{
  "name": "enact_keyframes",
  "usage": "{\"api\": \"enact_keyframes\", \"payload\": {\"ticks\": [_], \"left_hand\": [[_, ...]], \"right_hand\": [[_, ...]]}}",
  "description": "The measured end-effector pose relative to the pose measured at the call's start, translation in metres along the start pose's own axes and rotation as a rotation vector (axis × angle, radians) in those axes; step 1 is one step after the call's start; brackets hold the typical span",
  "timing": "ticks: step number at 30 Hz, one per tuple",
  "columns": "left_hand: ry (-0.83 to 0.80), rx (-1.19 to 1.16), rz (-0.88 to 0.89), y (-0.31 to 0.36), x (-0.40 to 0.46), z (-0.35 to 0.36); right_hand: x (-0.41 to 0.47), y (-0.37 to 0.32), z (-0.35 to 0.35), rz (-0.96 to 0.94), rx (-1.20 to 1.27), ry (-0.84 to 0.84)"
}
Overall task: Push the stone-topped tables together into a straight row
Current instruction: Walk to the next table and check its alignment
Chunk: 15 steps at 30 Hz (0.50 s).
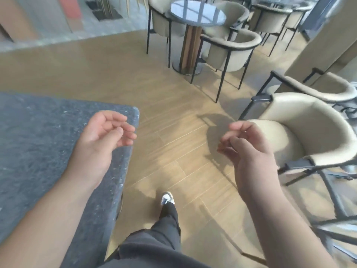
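1. The left hand hangs over the corner of the stone-topped table, fingers loosely curled, holding nothing.
2. The right hand is in the air at 3 o'clock from it, fingers loosely curled, also holding nothing.
3. A cream chair stands just beside the right hand, at 3 o'clock.
4. A round table stands at 12 o'clock, well apart.
5. A shoe is on the wooden floor at 6 o'clock.
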<state>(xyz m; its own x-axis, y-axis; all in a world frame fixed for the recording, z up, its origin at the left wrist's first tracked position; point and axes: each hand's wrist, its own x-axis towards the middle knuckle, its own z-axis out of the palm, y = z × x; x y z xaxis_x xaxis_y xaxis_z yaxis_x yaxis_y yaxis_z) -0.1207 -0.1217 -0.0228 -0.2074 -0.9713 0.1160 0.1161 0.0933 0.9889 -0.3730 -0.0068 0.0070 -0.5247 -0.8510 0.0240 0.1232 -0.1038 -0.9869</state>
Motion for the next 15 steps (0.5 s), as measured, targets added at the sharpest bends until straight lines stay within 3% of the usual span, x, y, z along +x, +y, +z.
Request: {"api": "enact_keyframes", "payload": {"ticks": [7, 15], "left_hand": [[0.146, 0.118, -0.062, -0.030, 0.159, 0.001], [0.584, 0.233, -0.011, -0.006, 0.224, -0.041]], "right_hand": [[0.210, 0.005, 0.089, 0.028, -0.089, -0.273], [0.362, 0.030, 0.192, 0.050, -0.053, -0.656]]}}
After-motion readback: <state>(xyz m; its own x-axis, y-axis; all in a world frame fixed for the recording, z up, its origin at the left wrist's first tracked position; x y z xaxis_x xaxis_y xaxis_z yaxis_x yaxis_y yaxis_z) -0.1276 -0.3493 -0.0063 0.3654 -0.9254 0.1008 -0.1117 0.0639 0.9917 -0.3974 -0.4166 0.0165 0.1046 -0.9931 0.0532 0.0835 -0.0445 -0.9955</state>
